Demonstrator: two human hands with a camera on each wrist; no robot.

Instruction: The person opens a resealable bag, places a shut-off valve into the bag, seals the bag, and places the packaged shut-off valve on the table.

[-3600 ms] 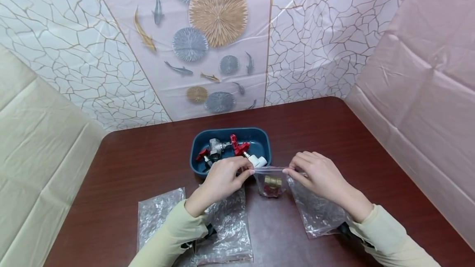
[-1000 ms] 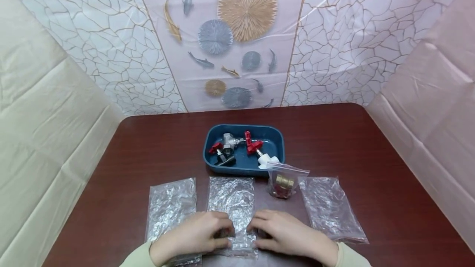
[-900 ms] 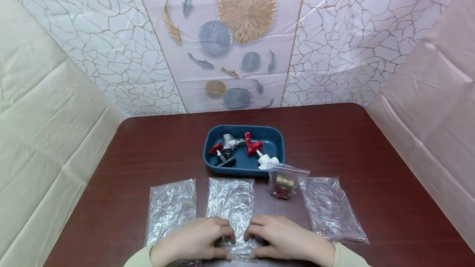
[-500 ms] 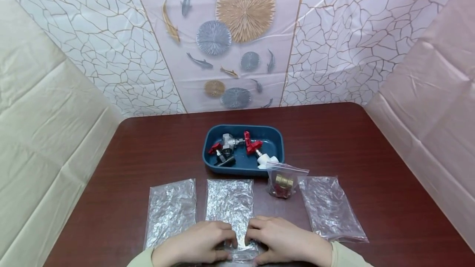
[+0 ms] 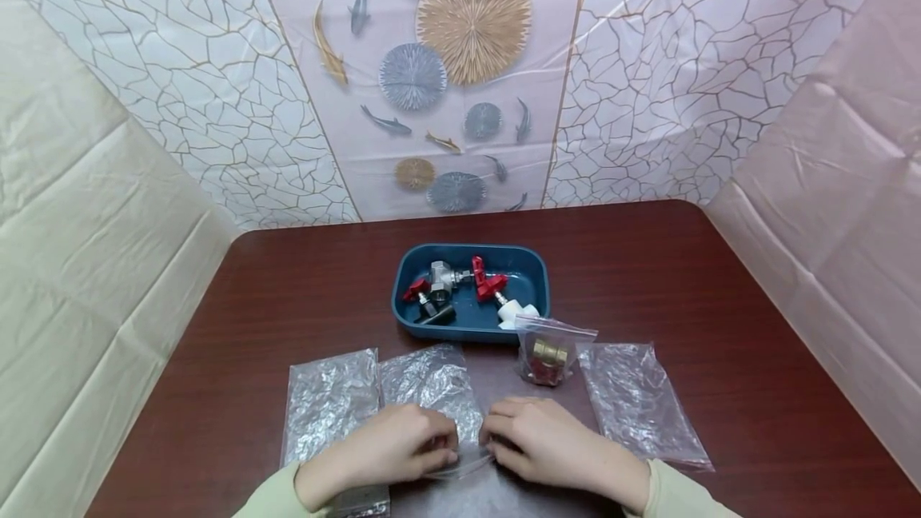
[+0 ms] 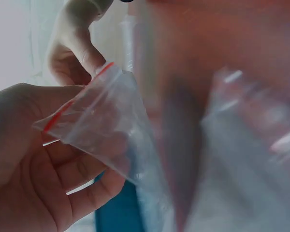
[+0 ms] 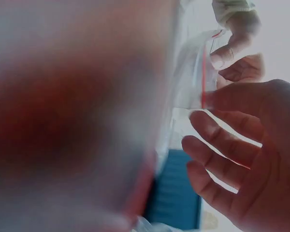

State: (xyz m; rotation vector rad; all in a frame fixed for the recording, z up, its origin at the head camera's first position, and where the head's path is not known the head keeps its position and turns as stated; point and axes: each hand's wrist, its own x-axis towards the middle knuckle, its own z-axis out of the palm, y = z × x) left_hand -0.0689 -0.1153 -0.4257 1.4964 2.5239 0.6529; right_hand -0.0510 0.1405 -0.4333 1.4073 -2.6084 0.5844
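A clear zip-lock bag point(image 5: 435, 382) lies in front of me, its near edge raised off the table between my hands. My left hand point(image 5: 396, 442) pinches one end of that edge, and my right hand point(image 5: 554, 442) pinches the other. In the left wrist view the bag's mouth point(image 6: 94, 104) shows a red line along the seal, with the left fingers behind it. The right wrist view has the right thumb on the bag's red strip point(image 7: 203, 77). Beyond the right hand, another zip-lock bag with a brass valve point(image 5: 550, 354) in it leans at the tray.
A blue tray point(image 5: 468, 334) holds a silver valve point(image 5: 440, 278), a black-bodied valve with a red handle point(image 5: 428, 302) and a white valve with a red handle point(image 5: 511, 310). Flat clear bags lie at left point(image 5: 331, 398) and right point(image 5: 640, 398) on the brown table point(image 5: 647, 278).
Earlier both hands held the bag with the brass valve; it now stands released by the tray. Since half a second ago the middle bag's near edge has risen and its far end has swung left.
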